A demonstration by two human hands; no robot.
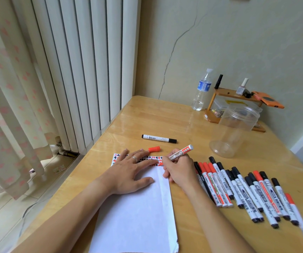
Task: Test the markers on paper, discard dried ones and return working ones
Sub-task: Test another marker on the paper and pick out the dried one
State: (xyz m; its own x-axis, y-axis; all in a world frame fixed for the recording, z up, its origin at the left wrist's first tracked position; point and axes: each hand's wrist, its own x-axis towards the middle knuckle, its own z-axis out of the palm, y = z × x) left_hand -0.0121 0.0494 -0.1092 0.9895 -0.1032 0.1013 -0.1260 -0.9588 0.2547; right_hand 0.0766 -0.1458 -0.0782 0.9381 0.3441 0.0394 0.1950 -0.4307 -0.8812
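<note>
Plastic, light and stiff, the red marker (181, 153) sits in the right hand's (179, 169) pinching grip low on its barrel, tip on the far edge of the paper (138, 212); the left hand (128, 172) presses flat there. Its loose cap (154, 149) could roll. Crowded markers (247, 192) lie right, a clear jar (236, 128) beyond.

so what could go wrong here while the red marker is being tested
The loose red cap lies on the table beyond the left hand and may roll away or get mislaid. The right hand is marking at the far edge of the paper, so the red marker could slip onto the wood. The row of markers beside the right forearm could be knocked.
</note>
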